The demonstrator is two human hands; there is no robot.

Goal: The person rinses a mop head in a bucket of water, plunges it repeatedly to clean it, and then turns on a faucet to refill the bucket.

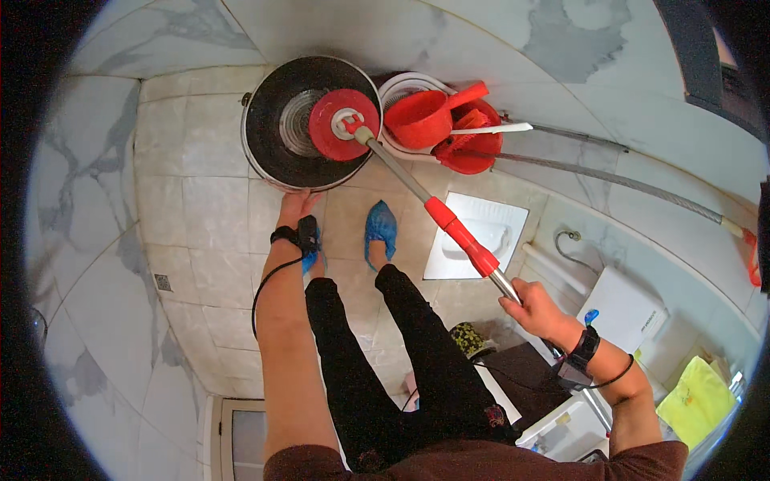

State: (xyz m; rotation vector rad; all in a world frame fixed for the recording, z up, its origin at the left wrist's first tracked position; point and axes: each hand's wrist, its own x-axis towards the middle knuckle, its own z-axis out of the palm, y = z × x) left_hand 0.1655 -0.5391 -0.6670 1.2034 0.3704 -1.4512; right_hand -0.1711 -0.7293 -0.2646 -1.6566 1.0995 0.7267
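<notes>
My left hand (pixel 295 206) reaches down and grips the near rim of a round dark bucket (pixel 265 144) with a metal spinner basket inside. A red mop head (pixel 335 123) rests in that basket. Its metal pole with a red sleeve (pixel 461 234) slants down to the right into my right hand (pixel 536 309), which is closed around the pole. Both wrists wear black bands with cables. My feet in blue shoe covers (pixel 381 226) stand on the tiled floor just below the bucket.
A white basin holding a red scoop (pixel 421 119) and a red brush stands right of the bucket. A white squat toilet (pixel 481 234) is set in the floor. A metal hose (pixel 618 183) runs along the marble wall. A white box (pixel 626 309) and yellow cloth (pixel 696 401) lie right.
</notes>
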